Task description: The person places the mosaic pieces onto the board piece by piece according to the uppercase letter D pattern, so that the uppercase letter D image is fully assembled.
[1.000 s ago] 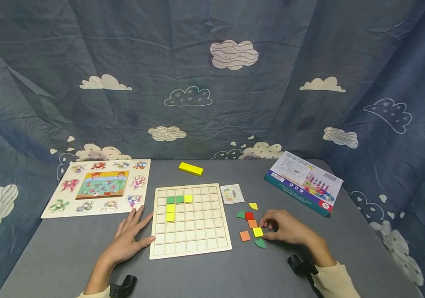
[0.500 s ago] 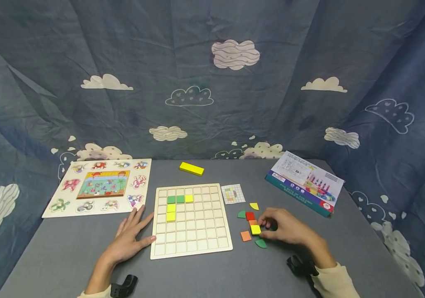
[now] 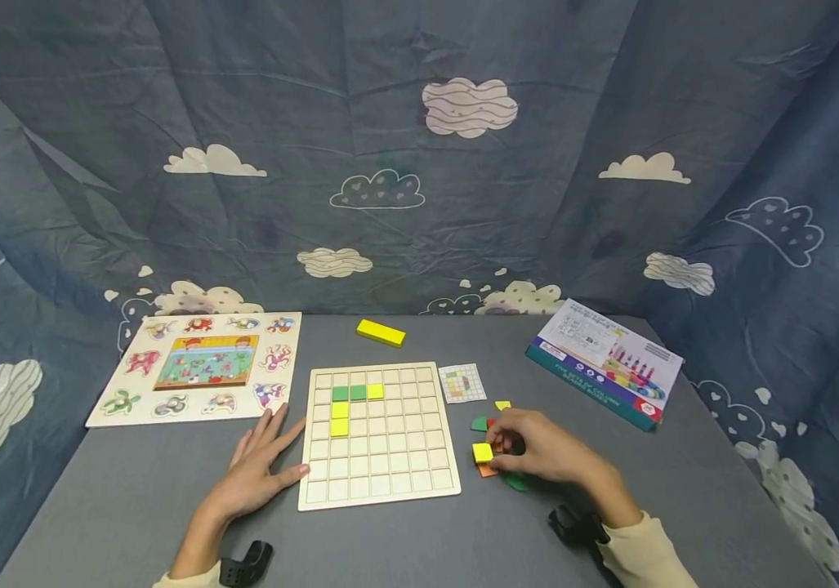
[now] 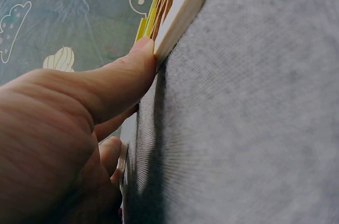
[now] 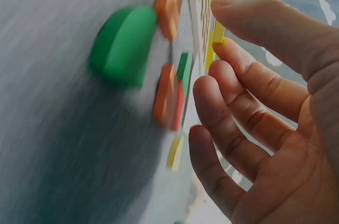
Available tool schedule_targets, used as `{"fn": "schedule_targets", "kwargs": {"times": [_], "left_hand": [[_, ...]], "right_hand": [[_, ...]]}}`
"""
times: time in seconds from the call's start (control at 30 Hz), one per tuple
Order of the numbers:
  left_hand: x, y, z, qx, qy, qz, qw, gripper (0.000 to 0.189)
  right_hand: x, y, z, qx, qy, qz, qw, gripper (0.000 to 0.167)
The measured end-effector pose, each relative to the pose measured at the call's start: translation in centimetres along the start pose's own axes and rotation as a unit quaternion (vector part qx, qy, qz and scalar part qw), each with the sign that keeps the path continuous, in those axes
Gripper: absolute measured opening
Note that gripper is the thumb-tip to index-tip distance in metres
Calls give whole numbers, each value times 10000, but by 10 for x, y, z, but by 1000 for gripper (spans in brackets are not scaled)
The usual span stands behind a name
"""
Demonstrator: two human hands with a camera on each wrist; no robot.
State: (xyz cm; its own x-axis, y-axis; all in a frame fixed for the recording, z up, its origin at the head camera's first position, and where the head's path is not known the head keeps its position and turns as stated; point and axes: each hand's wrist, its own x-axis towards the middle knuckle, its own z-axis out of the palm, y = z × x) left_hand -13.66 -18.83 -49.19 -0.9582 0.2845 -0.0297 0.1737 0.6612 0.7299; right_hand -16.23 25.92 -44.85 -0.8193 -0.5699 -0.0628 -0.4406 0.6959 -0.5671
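Observation:
My right hand pinches a yellow square tile between thumb and fingertip, to the right of the wooden grid board. In the right wrist view the tile stands on edge above the loose pieces, its other fingers curved without touching it. Fingers spread, my left hand lies at the board's left side, the thumb touching its edge. Green tiles and yellow tiles sit in the board's upper left cells. Under the right hand lie an orange tile and a green quarter-round, partly hidden in the head view.
A pattern card lies right of the board. A picture puzzle board is at back left, a yellow block behind the grid, and a boxed toy set at back right. A cloud-printed curtain surrounds the table.
The right hand has lifted the yellow tile from among the loose pieces and carried it left toward the board. The left hand stays in place at the board's edge.

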Motion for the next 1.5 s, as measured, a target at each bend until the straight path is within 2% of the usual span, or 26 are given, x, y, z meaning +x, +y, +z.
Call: {"fn": "schedule_targets", "kwargs": {"times": [0.47, 0.77, 1.03, 1.3, 1.5], "left_hand": [[1, 0, 1, -4, -30, 3, 10000, 76], [2, -2, 1, 11, -5, 18, 10000, 77], [1, 1, 0, -18, -27, -18, 10000, 76], [0, 1, -1, 25, 0, -42, 10000, 75], [0, 2, -1, 71, -29, -14, 10000, 76]], "right_hand": [[35, -39, 12, -210, -1, -363, 9991, 19], [60, -63, 30, -53, 10, -855, 9963, 17], [85, -89, 47, -230, 118, -1013, 9945, 16], [107, -114, 61, -511, 445, -919, 9935, 17], [118, -124, 75, -713, 651, -466, 9942, 17]]}}
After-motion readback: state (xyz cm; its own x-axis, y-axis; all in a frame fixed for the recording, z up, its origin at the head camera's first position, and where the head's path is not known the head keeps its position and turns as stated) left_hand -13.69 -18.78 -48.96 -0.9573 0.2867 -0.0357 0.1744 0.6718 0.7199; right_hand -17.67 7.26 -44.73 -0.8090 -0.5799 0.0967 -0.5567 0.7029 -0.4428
